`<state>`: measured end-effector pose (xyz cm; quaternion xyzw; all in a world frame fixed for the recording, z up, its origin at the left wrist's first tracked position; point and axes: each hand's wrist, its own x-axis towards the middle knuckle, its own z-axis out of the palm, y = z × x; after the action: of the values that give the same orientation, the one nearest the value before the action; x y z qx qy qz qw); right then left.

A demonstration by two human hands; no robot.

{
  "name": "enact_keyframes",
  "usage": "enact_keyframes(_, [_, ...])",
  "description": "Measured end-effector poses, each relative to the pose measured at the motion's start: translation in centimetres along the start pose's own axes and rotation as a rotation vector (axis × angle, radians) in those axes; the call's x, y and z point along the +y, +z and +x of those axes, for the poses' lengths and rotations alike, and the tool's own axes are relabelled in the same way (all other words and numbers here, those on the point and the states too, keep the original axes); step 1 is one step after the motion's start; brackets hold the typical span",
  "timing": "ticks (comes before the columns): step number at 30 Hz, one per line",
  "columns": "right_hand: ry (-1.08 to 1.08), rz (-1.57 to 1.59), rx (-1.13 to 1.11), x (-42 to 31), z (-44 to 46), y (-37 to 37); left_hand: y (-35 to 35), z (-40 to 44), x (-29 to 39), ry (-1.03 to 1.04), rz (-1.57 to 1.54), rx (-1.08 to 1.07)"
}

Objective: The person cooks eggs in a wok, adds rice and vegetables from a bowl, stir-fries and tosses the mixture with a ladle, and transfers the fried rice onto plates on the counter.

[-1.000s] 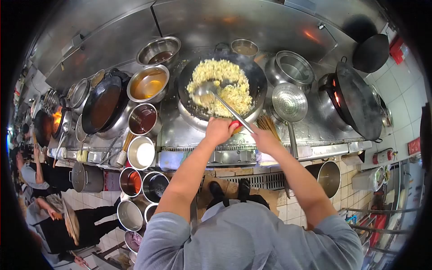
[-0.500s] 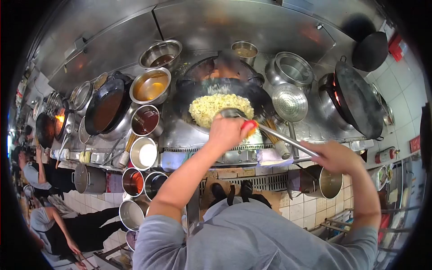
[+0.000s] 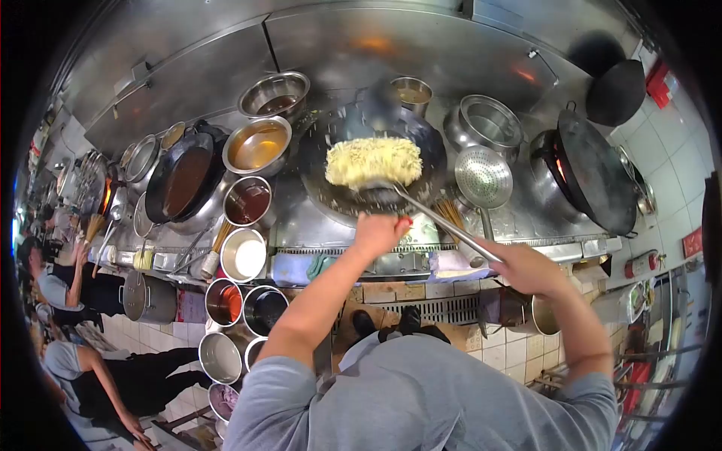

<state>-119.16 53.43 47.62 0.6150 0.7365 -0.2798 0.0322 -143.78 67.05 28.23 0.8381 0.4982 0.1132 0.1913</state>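
Observation:
My left hand [image 3: 380,234] is closed at the near edge of the large black wok [image 3: 432,161], a bit of red showing by the thumb. Yellowish fried rice [image 3: 374,161] fills the wok's middle in a blurred mass, with loose grains flying around it. Over on the right, my right hand [image 3: 523,268] grips the long metal handle of a ladle [image 3: 451,227]. The ladle's bowl lies inside the wok at the near side of the rice, partly blurred.
Left of the wok stand a bowl of amber liquid [image 3: 259,146] and a pot of dark red sauce [image 3: 249,201]. To the right are a perforated strainer [image 3: 483,177], a steel pot [image 3: 490,124] and a smoking wok [image 3: 598,177] over flame. Other people [image 3: 90,376] work at far left.
The wok has come down level from its tilt and the rice has shifted up the view. My left hand has moved toward me, and my right hand slightly left with the ladle.

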Motion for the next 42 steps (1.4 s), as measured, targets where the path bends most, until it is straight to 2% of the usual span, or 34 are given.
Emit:
enact_keyframes(1, [0.024,-0.079,-0.097,0.0,-2.0,-1.7,-0.5,-1.7,0.7,0.059,0.086,-0.133])
enact_keyframes(4, [-0.035,-0.192,-0.187,-0.1,-3.4,-4.9,-5.6,-4.5,4.0,0.227,0.008,0.094])
enact_keyframes(6, [0.158,-0.189,-0.249,-1.6,-1.3,-5.4,-6.8,-1.5,3.9,0.291,-0.005,0.236])
enact_keyframes(8, [-0.122,-0.221,0.014,1.7,4.6,-1.5,-3.3,0.7,1.8,0.251,-0.021,0.302])
enact_keyframes(10, [-0.080,-0.155,0.158,1.5,10.5,1.7,3.1,0.4,0.0,0.222,-0.036,0.354])
enact_keyframes(12, [-0.039,-0.116,0.200,-1.2,12.1,1.5,7.1,-1.3,-0.5,0.103,0.041,0.212])
enact_keyframes(13, [0.006,-0.059,0.245,-2.0,12.5,1.3,6.5,-2.8,-0.3,0.169,0.048,0.158])
enact_keyframes(15, [-0.049,0.008,0.291,-1.9,12.2,1.2,3.0,-2.4,0.9,0.521,-0.032,0.851])
enact_keyframes(17, [-0.096,0.095,0.303,-1.5,11.2,2.3,-0.4,-0.1,0.3,0.239,0.024,0.234])
enact_keyframes(18, [-0.034,0.595,0.139,-1.3,10.7,2.7,-0.4,1.5,-0.9,0.234,-0.039,0.316])
enact_keyframes(19, [0.028,1.085,-0.035,-1.1,10.5,2.9,0.2,2.5,-2.1,0.216,-0.020,0.306])
enact_keyframes(20, [-0.137,1.455,-0.127,-0.8,9.7,3.2,1.3,2.9,-2.8,0.183,-0.019,0.314])
enact_keyframes(21, [-0.151,1.448,-0.139,-2.1,9.3,2.7,2.2,3.1,-3.2,0.149,-0.016,0.322])
enact_keyframes(23, [-0.554,1.651,0.144,-4.9,8.2,2.0,3.0,2.9,-2.8,0.048,-0.006,0.325])
enact_keyframes(24, [-0.453,1.270,0.338,-2.8,10.1,1.4,3.2,2.8,-2.6,-0.044,-0.004,0.323])
enact_keyframes(26, [-0.503,0.466,0.900,-3.1,14.4,-0.1,3.2,3.0,-2.6,-0.076,-0.009,0.283])
enact_keyframes(27, [-0.427,1.072,0.992,-3.1,18.7,0.1,3.2,3.0,-2.7,-0.098,-0.026,0.247])
enact_keyframes(28, [-0.778,1.495,0.944,-3.9,22.2,-1.6,3.2,2.9,-2.6,-0.107,-0.018,0.242])
enact_keyframes(30, [-0.707,1.611,0.825,-3.2,27.8,-7.4,2.6,2.9,-2.9,-0.117,-0.022,0.203])
enact_keyframes(33, [-0.615,1.497,0.955,-5.0,28.5,-14.9,2.7,3.1,-3.1,-0.124,0.002,0.218])
enact_keyframes(35, [-0.799,1.459,0.917,-3.8,26.1,-17.3,2.7,3.3,-3.3,-0.129,0.022,0.219])
enact_keyframes(37, [-0.907,1.473,1.036,-3.4,25.2,-15.0,2.9,3.3,-3.3,-0.112,0.021,0.207])
enact_keyframes(39, [-0.670,1.250,1.190,-3.6,32.4,-7.3,3.4,3.3,-3.5,-0.105,0.013,0.211])
enact_keyframes(41, [-0.710,1.299,0.802,-4.6,32.9,-7.3,3.7,3.7,-4.0,-0.063,-0.003,0.287])
enact_keyframes(42, [-0.700,1.312,0.735,-5.7,32.6,-8.8,3.4,3.6,-4.1,-0.057,-0.029,0.250])
